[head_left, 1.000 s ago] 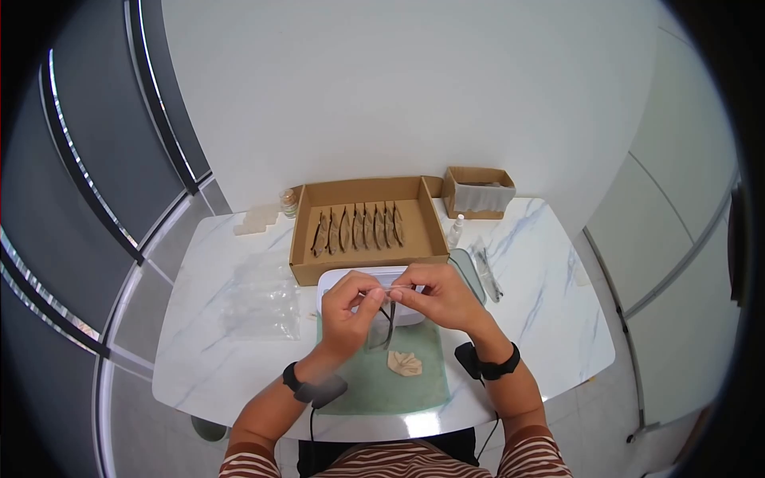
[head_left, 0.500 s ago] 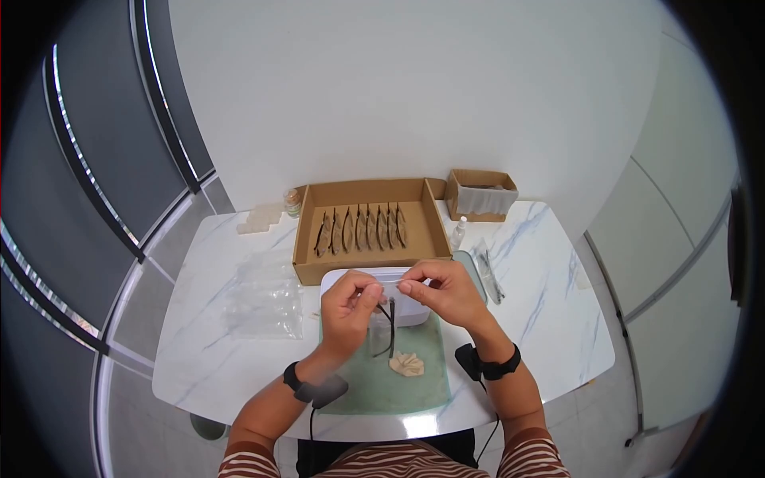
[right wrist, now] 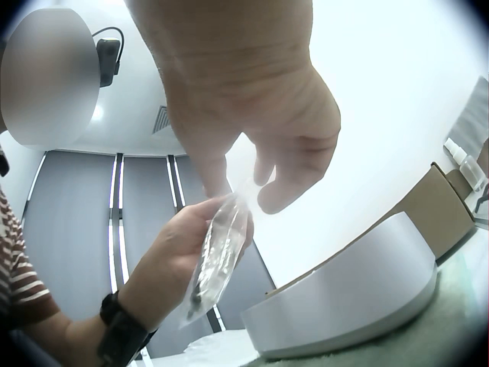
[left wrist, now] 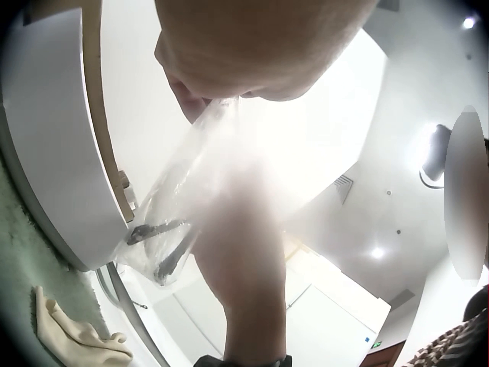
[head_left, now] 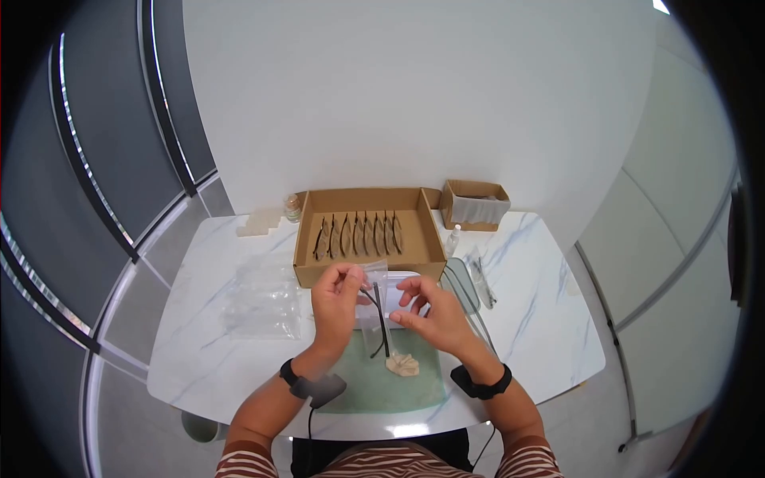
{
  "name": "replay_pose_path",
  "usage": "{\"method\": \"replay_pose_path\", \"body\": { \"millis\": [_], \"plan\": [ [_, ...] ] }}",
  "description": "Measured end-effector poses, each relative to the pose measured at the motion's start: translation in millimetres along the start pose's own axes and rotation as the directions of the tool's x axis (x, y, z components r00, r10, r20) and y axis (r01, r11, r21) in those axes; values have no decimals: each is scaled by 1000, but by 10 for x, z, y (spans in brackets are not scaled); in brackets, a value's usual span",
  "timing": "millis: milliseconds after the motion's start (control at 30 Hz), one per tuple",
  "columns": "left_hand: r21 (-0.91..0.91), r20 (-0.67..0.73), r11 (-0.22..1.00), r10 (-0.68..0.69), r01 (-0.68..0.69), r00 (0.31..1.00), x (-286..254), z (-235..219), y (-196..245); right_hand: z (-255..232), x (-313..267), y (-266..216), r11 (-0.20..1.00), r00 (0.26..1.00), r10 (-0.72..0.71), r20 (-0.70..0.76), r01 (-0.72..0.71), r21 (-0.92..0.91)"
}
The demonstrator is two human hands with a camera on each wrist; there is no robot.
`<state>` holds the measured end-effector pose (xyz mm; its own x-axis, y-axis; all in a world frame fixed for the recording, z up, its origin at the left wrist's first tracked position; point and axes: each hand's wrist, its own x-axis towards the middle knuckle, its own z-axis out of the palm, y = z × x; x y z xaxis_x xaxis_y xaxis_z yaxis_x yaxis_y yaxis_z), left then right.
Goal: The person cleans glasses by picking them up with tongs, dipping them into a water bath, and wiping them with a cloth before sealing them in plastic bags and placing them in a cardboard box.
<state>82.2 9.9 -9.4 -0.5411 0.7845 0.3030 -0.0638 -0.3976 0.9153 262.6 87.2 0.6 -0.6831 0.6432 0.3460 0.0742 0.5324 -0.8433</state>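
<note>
A clear plastic bag (head_left: 370, 323) with dark-framed glasses (head_left: 381, 311) inside hangs upright over the green cloth. The left hand (head_left: 335, 299) pinches the bag's upper edge between thumb and fingers. Just right of the bag is the right hand (head_left: 434, 315), its fingers apart and loosely bent, holding nothing. In the left wrist view the bag (left wrist: 179, 206) hangs below the left hand (left wrist: 260, 46), with dark temple ends at its bottom. The right wrist view has the right hand (right wrist: 252, 115) above the bag (right wrist: 218, 260), thumb and fingers parted.
A cardboard tray (head_left: 370, 199) holds several bagged glasses. Behind the hands is a white basin (head_left: 402, 279); a beige cloth (head_left: 402, 365) lies on the green cloth (head_left: 382, 394). Clear bags (head_left: 259, 303) lie left. A small box (head_left: 474, 211) and spray bottle (head_left: 453, 239) stand back right.
The right hand has come away from the bag's top and moved right and down. The left hand has raised the bag slightly, and more of the bag and glasses shows.
</note>
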Motion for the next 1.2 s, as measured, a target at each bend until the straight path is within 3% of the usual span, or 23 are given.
{"method": "replay_pose_path", "body": {
  "millis": [100, 200, 333, 467, 667, 833, 933, 1133, 1200],
  "plan": [
    [-47, -16, 999, -20, 20, 1000, 6, 8, -15, 91, -191, -120, 969, 995, 96, -17, -97, -229],
    [-88, -15, 995, -47, 46, 999, 14, 33, -51, 195, -300, -177, 938, 998, 60, -25, -65, -340],
    [-65, -14, 998, -27, 26, 1000, -29, 62, -39, 296, -338, -124, 937, 996, -31, -81, 0, -350],
    [-87, 12, 996, -25, 26, 1000, -48, 52, -29, 320, -360, -148, 934, 994, -8, -106, -31, -355],
    [-129, 30, 991, -32, 36, 999, -56, 73, -8, 282, -385, -182, 946, 992, 25, -124, -64, -319],
    [-125, 63, 991, -30, 38, 998, -44, 51, 18, 229, -360, -104, 995, 990, 83, -112, -88, -42],
    [-124, 106, 991, -34, 48, 994, -47, 55, 19, 174, -339, -141, 995, 989, 97, -111, -95, 24],
    [-34, 251, 999, -31, 41, 968, -120, 86, -5, 128, -316, -174, 977, 980, 173, -101, -158, 146],
    [15, 344, 1000, 18, -25, 939, -127, 96, -61, 107, -320, -95, 966, 974, 214, -71, -200, 162]
  ]
}}
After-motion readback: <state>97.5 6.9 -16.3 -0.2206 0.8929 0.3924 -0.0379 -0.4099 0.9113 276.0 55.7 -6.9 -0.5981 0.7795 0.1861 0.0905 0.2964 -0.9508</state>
